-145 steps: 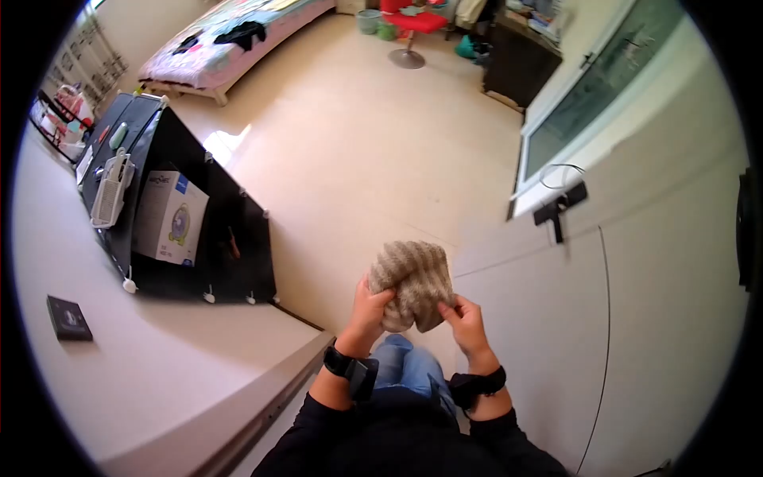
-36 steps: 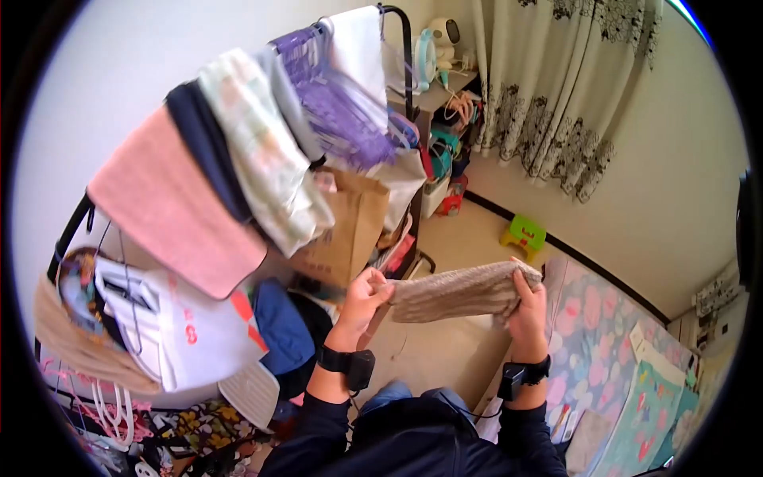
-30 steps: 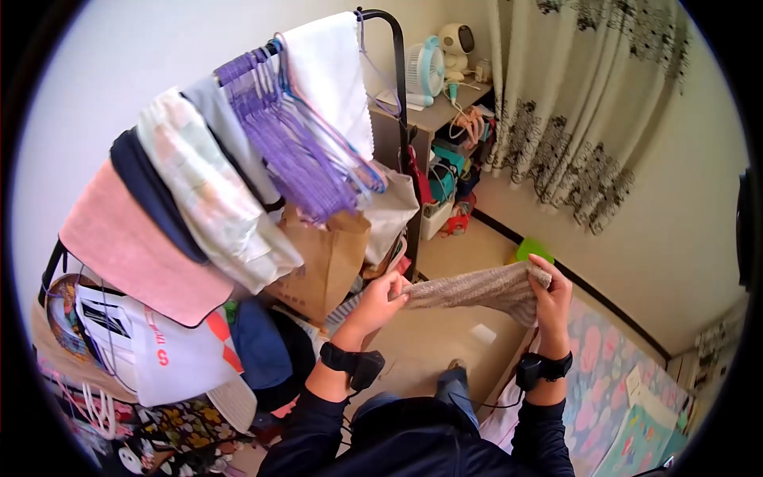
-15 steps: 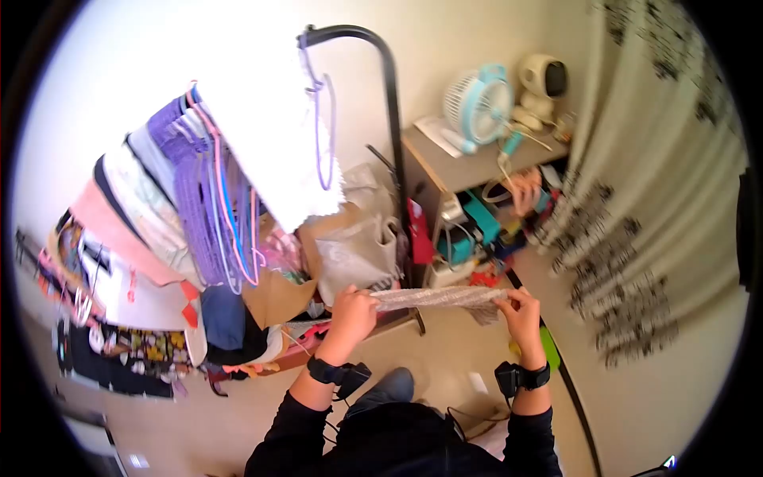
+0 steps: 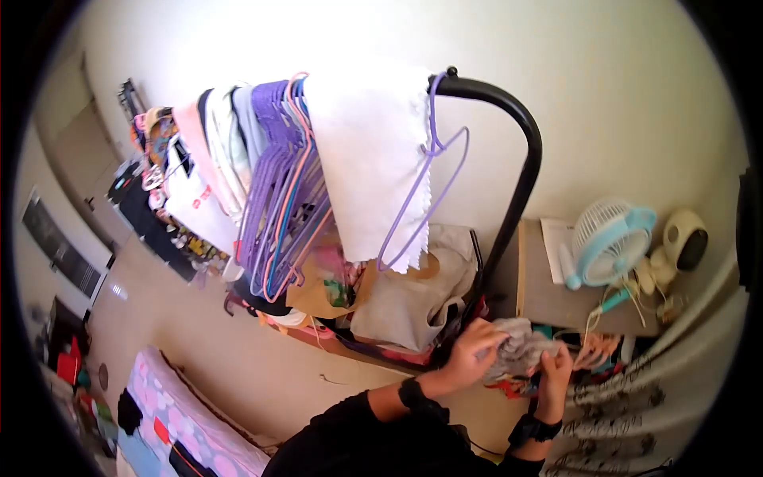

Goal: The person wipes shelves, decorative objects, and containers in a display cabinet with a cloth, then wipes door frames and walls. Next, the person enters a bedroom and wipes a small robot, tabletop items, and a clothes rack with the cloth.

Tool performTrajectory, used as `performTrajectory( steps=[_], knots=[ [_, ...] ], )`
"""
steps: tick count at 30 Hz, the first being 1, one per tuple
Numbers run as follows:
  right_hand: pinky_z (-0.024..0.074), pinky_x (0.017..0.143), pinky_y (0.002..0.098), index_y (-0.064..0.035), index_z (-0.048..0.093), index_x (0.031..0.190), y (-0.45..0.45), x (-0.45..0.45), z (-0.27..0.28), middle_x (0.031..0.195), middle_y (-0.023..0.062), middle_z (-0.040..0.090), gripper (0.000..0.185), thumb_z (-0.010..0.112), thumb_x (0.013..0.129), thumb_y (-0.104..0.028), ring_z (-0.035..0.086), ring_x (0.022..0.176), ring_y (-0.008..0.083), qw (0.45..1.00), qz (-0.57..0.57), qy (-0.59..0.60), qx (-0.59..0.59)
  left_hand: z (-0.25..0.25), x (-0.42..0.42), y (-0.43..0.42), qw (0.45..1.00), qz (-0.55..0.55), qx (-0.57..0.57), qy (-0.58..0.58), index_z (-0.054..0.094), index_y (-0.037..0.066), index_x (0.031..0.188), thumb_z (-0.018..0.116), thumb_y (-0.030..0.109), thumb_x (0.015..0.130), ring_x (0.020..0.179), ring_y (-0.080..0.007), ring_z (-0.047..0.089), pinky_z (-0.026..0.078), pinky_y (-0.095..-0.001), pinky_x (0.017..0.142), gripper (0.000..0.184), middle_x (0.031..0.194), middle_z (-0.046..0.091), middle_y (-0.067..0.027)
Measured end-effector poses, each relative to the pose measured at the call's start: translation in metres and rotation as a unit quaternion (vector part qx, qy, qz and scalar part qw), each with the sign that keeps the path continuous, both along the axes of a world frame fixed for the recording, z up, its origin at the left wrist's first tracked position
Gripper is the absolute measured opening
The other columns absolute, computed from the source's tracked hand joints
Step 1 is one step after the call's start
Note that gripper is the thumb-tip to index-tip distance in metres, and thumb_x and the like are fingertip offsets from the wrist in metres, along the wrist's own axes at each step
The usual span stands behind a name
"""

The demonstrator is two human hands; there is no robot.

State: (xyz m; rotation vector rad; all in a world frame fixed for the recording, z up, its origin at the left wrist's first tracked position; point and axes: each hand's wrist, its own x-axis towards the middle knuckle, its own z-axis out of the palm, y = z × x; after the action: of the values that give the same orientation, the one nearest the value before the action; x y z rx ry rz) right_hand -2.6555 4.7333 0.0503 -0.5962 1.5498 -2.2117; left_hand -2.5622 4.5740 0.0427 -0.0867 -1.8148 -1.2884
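Note:
A grey, textured piece of cloth [image 5: 517, 346] is bunched up between my two hands, in front of the clothes rack's lower right end. Its exact kind I cannot make out. My left hand [image 5: 470, 351] grips its left side with closed fingers. On the other side, my right hand [image 5: 555, 370] pinches the cloth between thumb and fingers. Both wrists wear black bands. Above and left of my hands, a purple hanger [image 5: 425, 199] hangs at the end of the black rack [image 5: 528, 143], beside a white cloth [image 5: 366, 159].
Several purple hangers [image 5: 266, 191] and garments hang further left along the rack. Bags [image 5: 421, 294] lie beneath it. A low cabinet [image 5: 540, 286] at right bears a blue-white fan [image 5: 612, 242] and a white camera-like device [image 5: 683, 238]. A patterned curtain [image 5: 636, 421] borders the right; a floral mattress [image 5: 191, 405] lies lower left.
My view has swung left and up, showing more rack and room. The cloth, stretched flat between my hands before, is now gathered together, with my hands closer to each other.

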Motion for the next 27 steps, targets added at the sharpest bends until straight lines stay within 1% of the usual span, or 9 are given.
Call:
performTrajectory(
  steps=[3, 4, 5, 6, 8, 10, 12, 15, 27],
  knots=[
    [0.0359, 0.033, 0.021, -0.0031, 0.05, 0.091, 0.006, -0.021, -0.004, 0.064, 0.0116, 0.058, 0.02, 0.06, 0.076, -0.012, 0.054, 0.046, 0.0125, 0.994, 0.107, -0.022, -0.006, -0.002, -0.034, 0.021, 0.998, 0.011, -0.018, -0.054, 0.04, -0.002, 0.115, 0.051, 0.0, 0.074, 0.107, -0.0325, 0.036, 0.03, -0.0356, 0.089, 0.042, 0.116, 0.037, -0.0183],
    [0.0397, 0.04, 0.0233, -0.0019, 0.051, 0.096, 0.009, -0.034, -0.008, 0.076, 0.0136, 0.058, 0.02, 0.056, 0.077, -0.006, 0.056, 0.058, 0.0137, 0.987, 0.159, -0.029, 0.001, -0.004, -0.045, 0.029, 0.996, 0.024, -0.017, -0.081, 0.035, -0.001, 0.119, 0.051, 0.003, 0.075, 0.113, -0.0341, 0.031, 0.026, -0.0366, 0.093, 0.047, 0.123, 0.031, -0.0191],
    [0.041, 0.046, 0.0258, -0.0005, 0.051, 0.098, 0.006, -0.051, -0.017, 0.085, 0.0143, 0.056, 0.021, 0.053, 0.077, -0.003, 0.056, 0.065, 0.016, 0.973, 0.188, 0.123, 0.057, -0.016, -0.058, 0.033, 0.995, 0.005, -0.037, -0.094, 0.023, 0.005, 0.128, 0.043, 0.02, 0.085, 0.122, -0.0346, 0.015, 0.017, -0.0441, 0.098, 0.05, 0.133, 0.016, -0.015],
    [0.0423, 0.051, 0.0283, 0.001, 0.051, 0.1, 0.004, -0.066, -0.026, 0.093, 0.0149, 0.054, 0.022, 0.05, 0.078, 0.001, 0.055, 0.073, 0.0183, 0.933, 0.212, 0.271, 0.105, -0.019, -0.07, 0.04, 0.994, 0.023, -0.032, -0.1, 0.023, 0.005, 0.128, 0.043, 0.02, 0.085, 0.122, -0.0346, 0.015, 0.017, -0.0441, 0.098, 0.05, 0.133, 0.016, -0.015],
    [0.0407, 0.066, 0.0353, 0.0022, 0.05, 0.102, 0.009, -0.086, -0.026, 0.103, 0.0139, 0.048, 0.025, 0.046, 0.077, 0.003, 0.05, 0.085, 0.0246, 0.891, 0.251, 0.311, 0.214, -0.019, -0.093, 0.048, 0.963, 0.133, -0.154, -0.175, 0.027, 0.001, 0.124, 0.049, 0.017, 0.08, 0.12, -0.0355, 0.02, 0.017, -0.0442, 0.097, 0.052, 0.131, 0.019, -0.0175],
    [0.038, 0.074, 0.0406, 0.0026, 0.051, 0.1, 0.015, -0.109, -0.023, 0.102, 0.0146, 0.048, 0.024, 0.046, 0.077, 0.002, 0.047, 0.09, 0.03, 0.801, 0.01, 0.502, 0.326, -0.018, -0.11, 0.053, 0.957, 0.169, -0.162, -0.174, 0.032, 0.0, 0.121, 0.047, 0.019, 0.081, 0.121, -0.036, 0.019, 0.014, -0.0469, 0.098, 0.047, 0.132, 0.02, -0.0174],
    [0.0339, 0.083, 0.0432, 0.0018, 0.05, 0.102, 0.03, -0.133, -0.025, 0.105, 0.015, 0.047, 0.025, 0.047, 0.077, 0.0, 0.042, 0.1, 0.032, 0.806, -0.005, 0.475, 0.353, -0.011, -0.124, 0.061, 0.941, 0.224, -0.178, -0.183, 0.037, -0.003, 0.115, 0.047, 0.016, 0.08, 0.121, -0.0356, 0.019, 0.014, -0.0466, 0.098, 0.041, 0.131, 0.021, -0.0185],
    [0.0334, 0.089, 0.0414, 0.0021, 0.047, 0.107, 0.047, -0.162, -0.03, 0.111, 0.0163, 0.044, 0.029, 0.049, 0.079, -0.006, 0.036, 0.11, 0.0343, 0.733, 0.055, 0.563, 0.378, 0.006, -0.139, 0.074, 0.92, 0.27, -0.216, -0.186, 0.04, -0.003, 0.113, 0.046, 0.015, 0.08, 0.122, -0.0342, 0.018, 0.015, -0.049, 0.098, 0.038, 0.131, 0.021, -0.0187],
    [0.0389, 0.083, 0.0435, 0.0036, 0.052, 0.098, 0.063, -0.192, -0.057, 0.106, 0.0194, 0.048, 0.025, 0.056, 0.076, -0.006, 0.045, 0.102, 0.034, 0.731, 0.137, 0.608, 0.278, -0.045, -0.184, 0.099, 0.778, 0.369, -0.322, -0.393, 0.043, 0.007, 0.114, 0.045, 0.029, 0.079, 0.12, -0.0298, 0.025, 0.016, -0.0521, 0.094, 0.041, 0.125, 0.034, -0.0156]
  ],
)
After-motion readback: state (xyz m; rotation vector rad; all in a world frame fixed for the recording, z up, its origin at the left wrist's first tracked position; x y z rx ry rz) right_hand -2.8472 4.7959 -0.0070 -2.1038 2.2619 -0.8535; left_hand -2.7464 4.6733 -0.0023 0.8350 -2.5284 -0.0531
